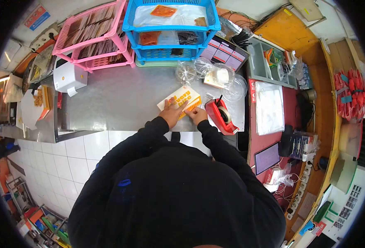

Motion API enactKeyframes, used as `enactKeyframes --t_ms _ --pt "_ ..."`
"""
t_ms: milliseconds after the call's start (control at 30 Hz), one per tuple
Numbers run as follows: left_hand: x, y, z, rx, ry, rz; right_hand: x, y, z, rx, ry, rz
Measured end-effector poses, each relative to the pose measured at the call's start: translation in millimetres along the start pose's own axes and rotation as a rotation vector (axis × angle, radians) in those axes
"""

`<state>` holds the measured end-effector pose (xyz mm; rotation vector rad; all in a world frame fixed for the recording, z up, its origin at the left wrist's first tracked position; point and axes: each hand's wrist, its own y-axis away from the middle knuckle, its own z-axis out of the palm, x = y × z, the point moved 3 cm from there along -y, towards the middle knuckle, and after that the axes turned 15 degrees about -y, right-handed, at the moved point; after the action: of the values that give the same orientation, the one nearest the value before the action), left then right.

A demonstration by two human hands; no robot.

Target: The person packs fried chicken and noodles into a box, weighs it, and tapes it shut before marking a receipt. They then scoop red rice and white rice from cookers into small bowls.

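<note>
A white food box with yellow printed lettering [184, 94] lies at a slant near the front edge of the metal counter. My left hand [172, 113] rests flat across its near left part, fingers stretched out over the print. At the box's near right corner, the fingers of my right hand [197, 115] are bent together in a pinch at the yellow edge. Just right of that hand stands a red tape dispenser [220, 115] with a roll of tape in it. Clear plastic containers [187, 73] sit behind the box.
Pink rack [89, 62] and blue tiered rack [172, 28] line the counter's [116, 97] back. A white label printer [69, 77] stands left. A screen [226, 53] leans behind the containers. On the right are a grey tray [259, 62], stacked plastic bags [269, 108] and a tablet [267, 158].
</note>
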<state>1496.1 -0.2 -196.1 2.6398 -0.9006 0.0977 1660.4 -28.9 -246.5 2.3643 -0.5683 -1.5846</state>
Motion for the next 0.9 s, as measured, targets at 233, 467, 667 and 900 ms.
enactKeyframes --t_ms 233,467,667,900 --pt "-49.1 13.9 27.3 0.073 -0.060 0.182 53.6 16.8 -17.4 0.229 0.475 -0.387" --pt "-40.5 5.5 10.5 0.045 0.734 0.081 -15.9 49.1 2.0 0.386 -0.342 -0.249" --pt "-9.1 -45.0 -26.9 -0.077 0.964 -0.027 -84.5 91.7 -25.2 0.023 -0.196 -0.493" --pt "33.5 -171.3 -44.6 0.211 1.152 0.167 53.6 63.7 -192.0 0.478 0.213 -0.181"
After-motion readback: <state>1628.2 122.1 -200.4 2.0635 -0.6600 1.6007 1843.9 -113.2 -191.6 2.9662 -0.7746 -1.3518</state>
